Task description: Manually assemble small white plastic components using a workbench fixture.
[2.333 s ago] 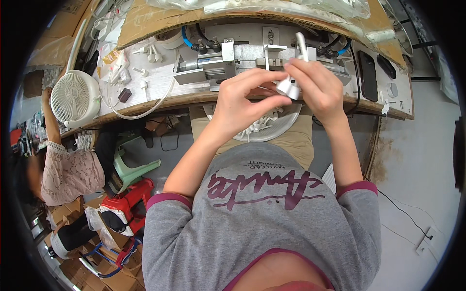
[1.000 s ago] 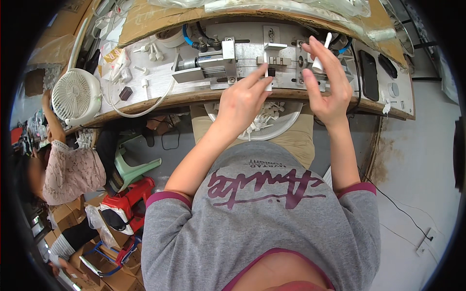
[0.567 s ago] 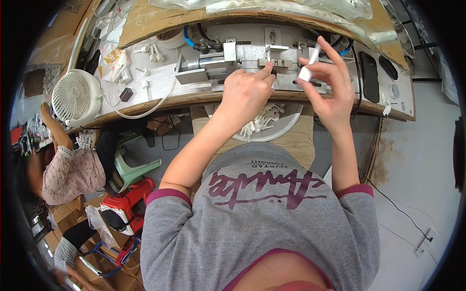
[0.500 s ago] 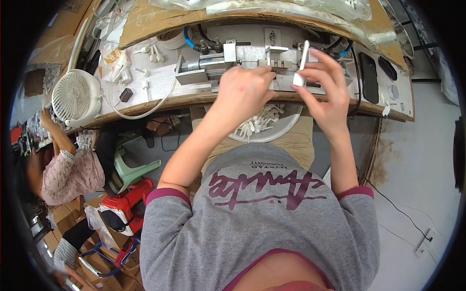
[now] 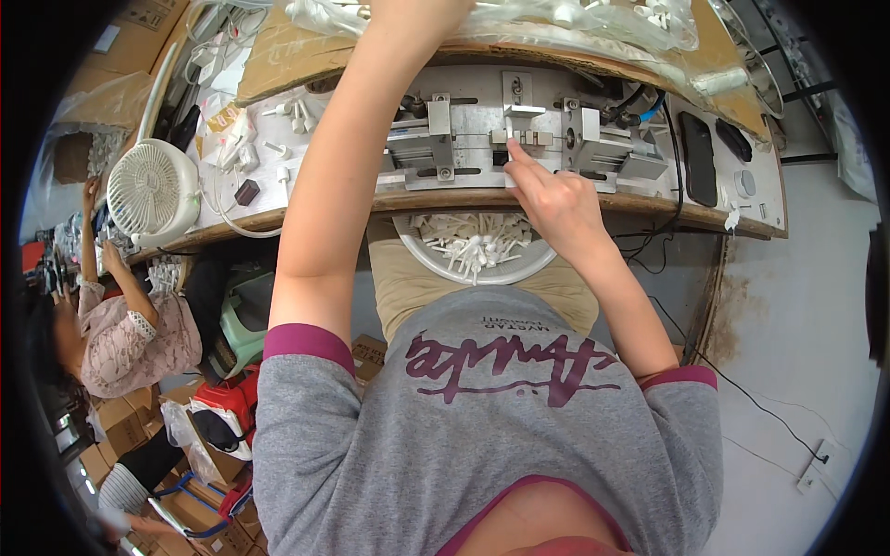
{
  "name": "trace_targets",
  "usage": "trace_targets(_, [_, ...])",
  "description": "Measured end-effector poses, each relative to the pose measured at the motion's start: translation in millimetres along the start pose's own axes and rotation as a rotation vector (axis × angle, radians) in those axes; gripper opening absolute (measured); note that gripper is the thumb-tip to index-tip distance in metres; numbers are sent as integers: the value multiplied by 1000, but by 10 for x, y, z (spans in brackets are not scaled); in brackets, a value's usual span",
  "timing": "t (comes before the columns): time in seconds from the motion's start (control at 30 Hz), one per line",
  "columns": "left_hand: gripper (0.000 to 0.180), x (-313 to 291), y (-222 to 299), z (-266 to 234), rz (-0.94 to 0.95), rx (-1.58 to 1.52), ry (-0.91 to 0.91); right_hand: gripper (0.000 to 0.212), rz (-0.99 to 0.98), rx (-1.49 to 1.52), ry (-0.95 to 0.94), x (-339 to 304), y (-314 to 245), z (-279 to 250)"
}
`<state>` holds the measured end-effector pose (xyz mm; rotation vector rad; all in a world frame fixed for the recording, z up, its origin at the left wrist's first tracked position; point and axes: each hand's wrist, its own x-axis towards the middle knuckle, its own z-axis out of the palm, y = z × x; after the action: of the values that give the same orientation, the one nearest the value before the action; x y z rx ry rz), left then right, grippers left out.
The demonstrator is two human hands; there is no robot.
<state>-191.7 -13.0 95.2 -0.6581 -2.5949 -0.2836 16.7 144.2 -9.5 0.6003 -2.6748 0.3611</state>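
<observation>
My right hand [image 5: 560,202] is at the middle of the metal clamping fixture [image 5: 445,139], its index finger stretched toward the small centre block [image 5: 533,138]. A slim white plastic piece [image 5: 510,127] shows just beyond that fingertip; the fingers cover the rest of it and seem to keep hold of it. My left hand [image 5: 422,13] reaches far forward over the cardboard [image 5: 306,57], and its fingers lie beyond the top edge of the picture. Clear plastic bags with white parts [image 5: 593,18] lie close to it. In my lap rests a round bowl [image 5: 468,276] full of small white parts.
A white fan [image 5: 148,190] stands at the bench's left end, near loose white plugs [image 5: 298,116] and a small dark block [image 5: 247,193]. On the right lie a black phone [image 5: 697,157] and hanging cables [image 5: 681,176]. Another person [image 5: 139,338] works at the left.
My left hand has left the fixture and swung forward past the cardboard. My right hand has moved left and down to the centre block, bringing the white piece there.
</observation>
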Motion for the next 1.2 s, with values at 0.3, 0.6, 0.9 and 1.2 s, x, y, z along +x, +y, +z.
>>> trace_targets(0.3, [14, -300, 169, -105, 43, -365, 164, 25, -7, 59, -52, 104, 66, -50])
trace_targets(0.6, [25, -791, 264, -479, -83, -668, 332, 14, 10, 222, 424, 1216, 540, -998])
trace_targets(0.9, [34, -1471, 644, -588, -36, -970, 1, 36, 119, -205, -268, 1881, 1019, -797])
trace_targets(1.2, [29, -1999, 791, 86, 149, -533, 46, 39, 72, -188, -374, 2057, 955, -701])
